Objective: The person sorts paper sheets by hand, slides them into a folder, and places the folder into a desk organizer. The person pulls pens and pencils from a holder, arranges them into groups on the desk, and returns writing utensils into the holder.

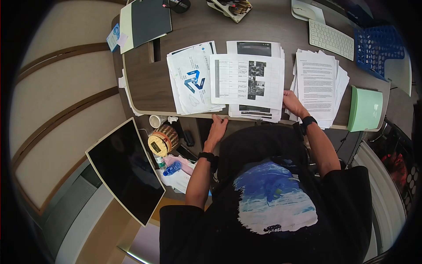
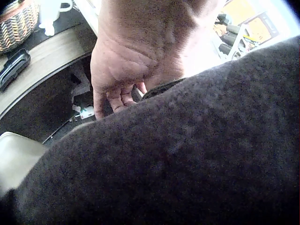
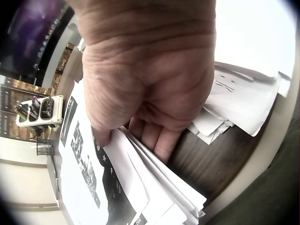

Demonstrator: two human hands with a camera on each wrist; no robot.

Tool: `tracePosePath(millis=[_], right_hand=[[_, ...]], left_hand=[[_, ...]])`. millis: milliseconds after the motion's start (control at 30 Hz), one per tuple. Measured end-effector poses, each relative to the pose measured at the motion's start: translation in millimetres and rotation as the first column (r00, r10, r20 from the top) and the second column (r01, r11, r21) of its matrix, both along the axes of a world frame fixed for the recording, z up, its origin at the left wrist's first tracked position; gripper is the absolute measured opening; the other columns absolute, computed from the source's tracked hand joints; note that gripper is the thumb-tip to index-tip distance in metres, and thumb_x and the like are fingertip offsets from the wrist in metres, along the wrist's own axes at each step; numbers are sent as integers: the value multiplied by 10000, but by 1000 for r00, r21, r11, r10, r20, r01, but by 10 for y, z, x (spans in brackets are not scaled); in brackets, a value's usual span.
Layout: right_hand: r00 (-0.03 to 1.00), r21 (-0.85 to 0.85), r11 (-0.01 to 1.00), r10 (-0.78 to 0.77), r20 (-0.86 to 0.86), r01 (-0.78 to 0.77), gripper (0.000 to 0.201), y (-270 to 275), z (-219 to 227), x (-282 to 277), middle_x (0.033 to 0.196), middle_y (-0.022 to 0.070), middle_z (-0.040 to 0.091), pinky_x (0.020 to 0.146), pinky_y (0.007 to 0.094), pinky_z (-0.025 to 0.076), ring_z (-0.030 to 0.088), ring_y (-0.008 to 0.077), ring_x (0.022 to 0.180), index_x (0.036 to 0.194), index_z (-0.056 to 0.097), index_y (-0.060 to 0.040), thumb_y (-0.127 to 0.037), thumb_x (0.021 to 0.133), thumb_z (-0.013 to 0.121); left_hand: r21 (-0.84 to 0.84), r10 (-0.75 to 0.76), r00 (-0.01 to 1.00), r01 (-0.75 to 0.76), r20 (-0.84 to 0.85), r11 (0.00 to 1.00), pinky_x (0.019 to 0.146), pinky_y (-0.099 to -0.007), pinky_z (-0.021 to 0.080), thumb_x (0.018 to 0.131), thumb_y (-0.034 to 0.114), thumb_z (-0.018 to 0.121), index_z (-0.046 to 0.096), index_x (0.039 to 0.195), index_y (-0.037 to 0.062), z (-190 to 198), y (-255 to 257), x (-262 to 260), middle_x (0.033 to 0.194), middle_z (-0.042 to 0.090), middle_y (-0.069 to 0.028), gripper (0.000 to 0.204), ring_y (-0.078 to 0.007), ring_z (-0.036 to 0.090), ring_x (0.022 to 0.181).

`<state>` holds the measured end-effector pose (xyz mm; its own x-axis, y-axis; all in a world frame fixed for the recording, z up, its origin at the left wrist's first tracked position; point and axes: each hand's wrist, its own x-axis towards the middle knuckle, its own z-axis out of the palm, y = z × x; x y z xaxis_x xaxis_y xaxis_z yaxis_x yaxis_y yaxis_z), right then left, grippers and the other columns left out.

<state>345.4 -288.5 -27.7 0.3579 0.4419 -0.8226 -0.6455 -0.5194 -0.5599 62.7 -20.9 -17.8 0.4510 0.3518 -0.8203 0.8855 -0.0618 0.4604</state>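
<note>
1. The stack of printouts [image 1: 247,83] lies near the wooden desk's [image 1: 147,86] front edge, between blue-logo papers [image 1: 193,81] and text pages [image 1: 317,83].
2. Its white top sheet [image 1: 235,90] carries a gridded table, grey column and dark photos; black bands show beneath.
3. The right hand [image 1: 293,104] pinches its splayed right edge.
4. The left hand's [image 1: 215,130] fingers are relaxed beside the desk edge.

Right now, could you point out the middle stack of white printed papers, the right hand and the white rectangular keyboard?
Middle stack of white printed papers [image 1: 246,82]: head view, its top sheet.
Right hand [image 3: 146,86]: right wrist view, the palm.
White rectangular keyboard [image 1: 331,39]: head view, middle of its keys.
</note>
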Motion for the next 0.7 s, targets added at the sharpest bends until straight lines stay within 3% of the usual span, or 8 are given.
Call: tracePosePath(millis=[167, 267, 333, 433, 667, 700], right_hand=[[1000, -1, 1000, 10, 0, -10, 285, -43, -70, 19, 932, -4, 752, 699, 233, 522, 626, 43, 755, 1110, 788, 10, -219, 1076, 622], [999, -6, 999, 40, -1, -40, 281, -32, -33, 31, 981, 15, 765, 758, 250, 566, 678, 64, 817, 1131, 782, 10, -215, 1074, 624], [999, -14, 999, 33, -18, -34, 280, 4, 59, 39, 1028, 29, 772, 818, 267, 592, 712, 84, 875, 1154, 774, 10, -214, 1073, 625], [1000, 9, 1000, 13, -20, -13, 283, -39, -52, 20, 1042, 29, 770, 832, 271, 595, 717, 87, 890, 1171, 767, 10, -217, 1073, 629], [1000, 15, 1000, 26, -15, -26, 288, -37, -51, 23, 1002, 21, 767, 794, 265, 585, 695, 74, 851, 1141, 780, 5, -228, 1080, 624], [1000, 15, 1000, 15, -25, -14, 289, -41, -69, 21, 993, 16, 765, 786, 259, 580, 689, 69, 842, 1136, 782, 3, -231, 1081, 622]], left_hand=[[4, 0, 1000, 0, 2, 1000, 949, -521, 502, 1042, 452, 609, 414, 1161, -21, -32, -2, -16, 1052, 665, -298, 524, -510, 668, 1035], [2, -1, 1000, 0, 9, 1000, 954, -521, 500, 1042, 452, 609, 410, 1168, -21, -36, -2, -21, 1057, 664, -303, 529, -514, 666, 1041], [2, 13, 1000, -14, 28, 1000, 930, -479, 491, 1056, 455, 605, 393, 1096, -10, -16, -8, -11, 981, 623, -263, 513, -416, 639, 951], [-3, 16, 1000, -16, 25, 1000, 928, -479, 490, 1056, 455, 605, 393, 1095, -10, -10, -8, -8, 969, 616, -259, 512, -411, 635, 948], [-5, 14, 1000, -14, 24, 1000, 934, -477, 492, 1056, 461, 602, 396, 1103, -10, -1, -2, 2, 985, 625, -264, 516, -419, 641, 954], [-7, 6, 1000, -5, 10, 1000, 946, -502, 494, 1054, 453, 599, 398, 1137, -19, 4, 1, 11, 1027, 645, -297, 520, -473, 652, 1002]])
